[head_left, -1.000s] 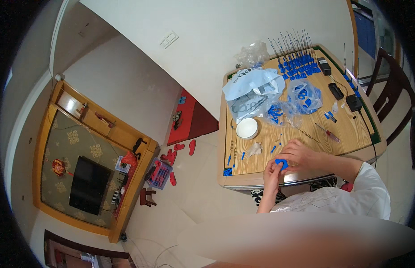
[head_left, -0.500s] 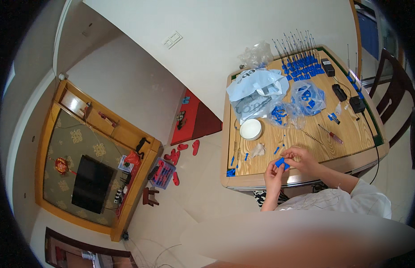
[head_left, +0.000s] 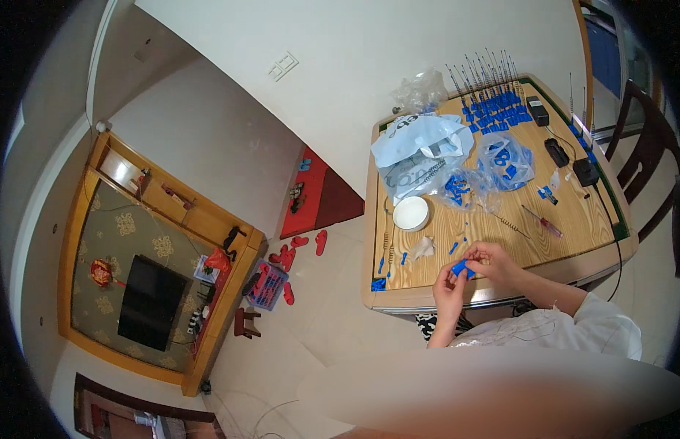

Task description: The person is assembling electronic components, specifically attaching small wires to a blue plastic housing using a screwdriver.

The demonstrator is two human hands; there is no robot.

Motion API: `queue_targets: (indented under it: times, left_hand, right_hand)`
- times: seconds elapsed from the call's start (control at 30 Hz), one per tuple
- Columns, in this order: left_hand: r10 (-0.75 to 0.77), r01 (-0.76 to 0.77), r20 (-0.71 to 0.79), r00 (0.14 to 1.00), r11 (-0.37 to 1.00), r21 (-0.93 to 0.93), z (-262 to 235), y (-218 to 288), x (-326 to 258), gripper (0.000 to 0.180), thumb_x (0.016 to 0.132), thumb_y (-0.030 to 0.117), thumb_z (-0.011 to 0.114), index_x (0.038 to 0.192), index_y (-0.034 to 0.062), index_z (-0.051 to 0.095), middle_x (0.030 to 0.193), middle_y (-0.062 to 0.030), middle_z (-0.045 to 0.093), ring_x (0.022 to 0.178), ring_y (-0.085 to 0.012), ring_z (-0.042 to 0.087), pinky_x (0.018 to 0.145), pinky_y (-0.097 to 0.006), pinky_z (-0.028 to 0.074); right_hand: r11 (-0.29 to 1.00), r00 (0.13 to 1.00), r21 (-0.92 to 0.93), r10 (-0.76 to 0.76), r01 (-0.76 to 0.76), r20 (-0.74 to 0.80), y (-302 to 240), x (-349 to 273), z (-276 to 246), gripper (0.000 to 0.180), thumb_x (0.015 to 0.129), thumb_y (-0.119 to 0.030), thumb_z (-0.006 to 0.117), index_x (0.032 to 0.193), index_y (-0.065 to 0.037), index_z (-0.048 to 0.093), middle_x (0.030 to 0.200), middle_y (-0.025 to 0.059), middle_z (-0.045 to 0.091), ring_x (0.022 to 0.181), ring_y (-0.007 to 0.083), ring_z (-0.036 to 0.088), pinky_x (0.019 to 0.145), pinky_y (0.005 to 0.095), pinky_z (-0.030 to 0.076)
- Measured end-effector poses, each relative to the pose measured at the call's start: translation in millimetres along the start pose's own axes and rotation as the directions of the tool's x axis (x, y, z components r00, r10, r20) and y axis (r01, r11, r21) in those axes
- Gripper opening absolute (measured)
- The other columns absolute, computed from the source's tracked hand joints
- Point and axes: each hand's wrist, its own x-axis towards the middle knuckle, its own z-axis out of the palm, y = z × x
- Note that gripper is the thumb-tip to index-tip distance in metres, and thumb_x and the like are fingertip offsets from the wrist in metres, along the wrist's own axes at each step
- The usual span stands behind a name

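Note:
Above the near edge of the table, a small blue block-like part sits between my two hands; its exact kind is too small to make out. My left hand grips it from the left with closed fingers. Against its right side, my right hand pinches with thumb and fingers. Close beyond the hands lie tiny blue pieces and a crumpled whitish scrap. Farther off rest a thin coil spring and a screwdriver with a reddish handle.
A white bowl stands left on the wooden table. Behind it are a pale plastic bag and clear bags of blue parts. Rows of blue parts with upright springs fill the back. Black adapters with a cable sit right.
The fingers of my right hand have shifted slightly over the blue part, which now looks tilted and more covered. Everything on the table stays as it was.

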Motion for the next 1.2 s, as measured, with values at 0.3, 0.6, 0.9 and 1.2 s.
queue_targets:
  times: [0.3, 0.6, 0.9, 1.2]
  left_hand:
    - [0.000, 0.000, -0.014, 1.000, 1.000, 0.000, 1.2, -2.8, 0.4, 0.019, 0.088, 0.001, 0.057, 0.106, -0.0014, 0.054, 0.095, -0.0066, 0.061, 0.086, -0.0112, 0.060, 0.077, -0.023, 0.049]
    - [-0.093, 0.089, -0.031, 0.995, 0.989, -0.118, 7.4, 4.7, 1.7, 0.026, 0.088, 0.000, 0.055, 0.114, -0.0016, 0.049, 0.099, -0.0093, 0.061, 0.090, -0.0133, 0.059, 0.077, -0.024, 0.050]
    - [-0.003, 0.002, 0.014, 1.000, 0.998, 0.064, -4.5, -6.7, 2.1, 0.024, 0.086, 0.000, 0.057, 0.110, -0.0017, 0.052, 0.097, -0.0089, 0.062, 0.088, -0.0125, 0.060, 0.076, -0.025, 0.050]
    - [0.009, -0.009, 0.005, 1.000, 0.996, 0.084, 2.2, -1.1, -2.7, 0.023, 0.086, -0.001, 0.057, 0.109, -0.0021, 0.053, 0.097, -0.0078, 0.061, 0.090, -0.0121, 0.058, 0.080, -0.024, 0.048]
  right_hand:
    - [0.999, 1.000, -0.046, -0.025, 0.024, -0.013, 2.2, 0.5, -0.6, 0.010, 0.085, -0.002, 0.058, 0.094, 0.002, 0.055, 0.084, 0.0051, 0.058, 0.076, 0.0097, 0.057, 0.065, 0.0233, 0.054]
    - [0.984, 0.994, 0.149, 0.103, -0.095, -0.043, 11.2, -0.8, -2.7, 0.014, 0.083, 0.000, 0.060, 0.096, 0.000, 0.054, 0.084, 0.0041, 0.059, 0.079, 0.0093, 0.057, 0.071, 0.0238, 0.048]
    - [0.981, 0.991, -0.157, -0.124, 0.114, -0.056, 7.1, -4.3, -1.5, 0.020, 0.080, -0.004, 0.064, 0.099, 0.000, 0.058, 0.090, 0.0057, 0.058, 0.081, 0.0109, 0.057, 0.070, 0.0243, 0.048]
    - [0.915, 0.965, -0.332, -0.259, 0.229, -0.047, 2.7, -4.8, -0.8, 0.013, 0.075, -0.004, 0.068, 0.087, -0.001, 0.062, 0.085, 0.0067, 0.056, 0.076, 0.0134, 0.056, 0.068, 0.0249, 0.046]
